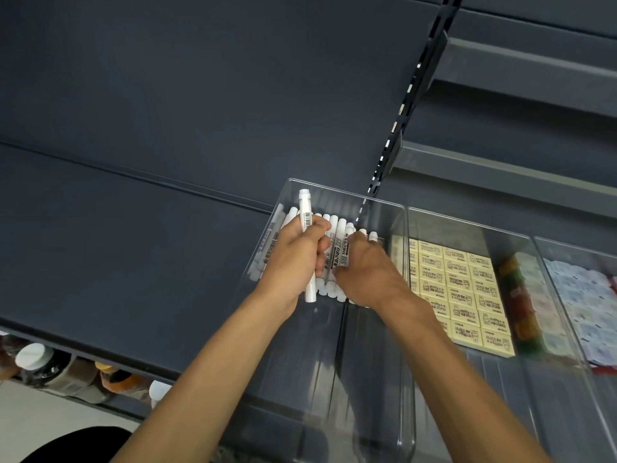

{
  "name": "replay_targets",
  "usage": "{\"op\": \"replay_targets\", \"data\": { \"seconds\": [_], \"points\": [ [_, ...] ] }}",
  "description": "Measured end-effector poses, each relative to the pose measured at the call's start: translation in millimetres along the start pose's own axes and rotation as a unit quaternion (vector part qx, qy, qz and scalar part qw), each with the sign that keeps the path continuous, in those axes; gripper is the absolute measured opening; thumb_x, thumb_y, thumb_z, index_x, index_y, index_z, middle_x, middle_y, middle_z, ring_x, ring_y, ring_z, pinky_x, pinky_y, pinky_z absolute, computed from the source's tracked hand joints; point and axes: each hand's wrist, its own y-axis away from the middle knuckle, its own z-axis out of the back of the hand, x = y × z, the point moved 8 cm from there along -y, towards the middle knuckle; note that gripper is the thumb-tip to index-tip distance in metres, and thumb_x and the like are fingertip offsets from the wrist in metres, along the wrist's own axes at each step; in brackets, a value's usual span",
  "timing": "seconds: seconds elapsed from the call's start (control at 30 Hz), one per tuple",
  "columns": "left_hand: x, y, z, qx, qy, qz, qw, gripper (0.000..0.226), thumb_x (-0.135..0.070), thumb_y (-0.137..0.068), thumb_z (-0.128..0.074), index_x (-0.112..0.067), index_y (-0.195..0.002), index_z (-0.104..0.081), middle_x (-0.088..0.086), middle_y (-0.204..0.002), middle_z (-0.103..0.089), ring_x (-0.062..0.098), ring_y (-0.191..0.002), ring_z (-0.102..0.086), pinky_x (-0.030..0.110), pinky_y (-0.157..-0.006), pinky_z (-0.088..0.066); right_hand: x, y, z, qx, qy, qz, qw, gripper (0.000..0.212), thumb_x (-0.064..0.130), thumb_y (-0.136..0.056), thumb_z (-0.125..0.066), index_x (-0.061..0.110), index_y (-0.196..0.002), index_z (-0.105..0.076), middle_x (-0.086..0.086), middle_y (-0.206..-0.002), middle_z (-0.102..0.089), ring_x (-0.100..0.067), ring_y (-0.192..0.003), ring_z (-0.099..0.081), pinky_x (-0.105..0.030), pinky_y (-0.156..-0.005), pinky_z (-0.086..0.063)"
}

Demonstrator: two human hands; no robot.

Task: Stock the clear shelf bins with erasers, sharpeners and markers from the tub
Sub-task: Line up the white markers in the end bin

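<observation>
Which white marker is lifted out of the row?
The white plastic marker gripped in the left hand, raised above the others lying side by side in the clear plastic bin.

White markers [334,259] in clear bin [384,208]

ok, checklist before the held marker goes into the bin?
1. Left hand grips one white plastic marker: ok.
2. Right hand is on the row of white markers in the clear plastic bin; whether it grips any: cannot tell.
3. Held marker roughly parallel to the row: ok.
4. Bare floor at the bin's near end: ok.
5. Yellow boxed erasers lie in the neighbouring clear bin, unmixed: ok.
</observation>
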Motion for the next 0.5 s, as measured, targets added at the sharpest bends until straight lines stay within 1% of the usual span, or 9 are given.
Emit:
{"op": "replay_targets", "data": {
  "seconds": [0.13, 0.2, 0.27, 0.33, 0.4, 0.47, 0.5],
  "points": [
    [0, 0, -1, 0.006, 0.003, 0.002, 1.0, 0.009, -0.014, -0.101, -0.048, -0.014, -0.095, -0.055, -0.009, -0.055, -0.046, 0.008, -0.045, -0.037, 0.022, -0.049, -0.036, -1, 1, 0, -0.003, -0.013, -0.002, 1.0, 0.041, 0.006, -0.091, -0.051, 0.009, -0.13, -0.037, -0.017, -0.124, -0.047, -0.034, -0.105, -0.055, -0.03, -0.071, -0.039],
    [-1, 0, -1, 0.007, 0.004, 0.0, 1.0, 0.008, -0.014, -0.101, -0.048, -0.014, -0.096, -0.054, -0.008, -0.056, -0.046, 0.008, -0.045, -0.037, 0.022, -0.049, -0.036, 0, 5, 4, -0.023, -0.038, 0.011, 0.999, 0.045, 0.008, -0.093, -0.049, 0.014, -0.134, -0.031, -0.016, -0.124, -0.043, -0.03, -0.095, -0.053, -0.031, -0.071, -0.04],
    [-2, -1, 0, 0.007, 0.003, -0.002, 1.0, 0.008, -0.014, -0.101, -0.048, -0.013, -0.096, -0.055, -0.008, -0.056, -0.046, 0.008, -0.044, -0.038, 0.022, -0.048, -0.036, 3, 7, 9, -0.049, -0.075, 0.039, 0.995, 0.045, 0.009, -0.094, -0.046, 0.021, -0.134, -0.029, -0.015, -0.12, -0.042, -0.026, -0.083, -0.054, -0.031, -0.067, -0.041],
    [-3, -1, 0, 0.008, 0.002, -0.007, 1.0, 0.009, -0.014, -0.101, -0.048, -0.013, -0.096, -0.055, -0.008, -0.056, -0.046, 0.007, -0.044, -0.038, 0.022, -0.048, -0.037, 5, 8, 12, -0.061, -0.124, 0.061, 0.989, 0.039, 0.007, -0.093, -0.043, 0.023, -0.128, -0.036, -0.014, -0.111, -0.047, -0.019, -0.066, -0.053, -0.025, -0.055, -0.04],
    [-3, -1, 0, 0.007, 0.003, -0.009, 1.0, 0.01, -0.014, -0.102, -0.048, -0.014, -0.095, -0.056, -0.008, -0.056, -0.046, 0.007, -0.043, -0.038, 0.022, -0.048, -0.037, 3, 7, 14, -0.066, -0.173, 0.059, 0.981, 0.033, 0.005, -0.093, -0.041, 0.019, -0.121, -0.05, -0.007, -0.091, -0.055, -0.01, -0.052, -0.048, -0.019, -0.045, -0.035],
    [-3, 0, 1, 0.005, 0.003, -0.009, 1.0, 0.011, -0.014, -0.102, -0.048, -0.014, -0.095, -0.056, -0.008, -0.056, -0.046, 0.007, -0.044, -0.038, 0.022, -0.048, -0.037, -2, 8, 20, -0.083, -0.211, 0.054, 0.972, 0.032, 0.004, -0.094, -0.038, 0.018, -0.114, -0.058, 0.001, -0.069, -0.054, -0.003, -0.041, -0.043, -0.015, -0.04, -0.033],
    [-4, 0, 1, 0.004, 0.003, -0.01, 1.0, 0.01, -0.014, -0.102, -0.048, -0.014, -0.095, -0.055, -0.008, -0.056, -0.046, 0.007, -0.044, -0.038, 0.022, -0.047, -0.037, -3, 11, 22, -0.088, -0.235, 0.054, 0.967, 0.032, 0.004, -0.095, -0.037, 0.019, -0.113, -0.059, 0.002, -0.066, -0.055, -0.002, -0.04, -0.045, -0.015, -0.041, -0.036]
  ]
}}
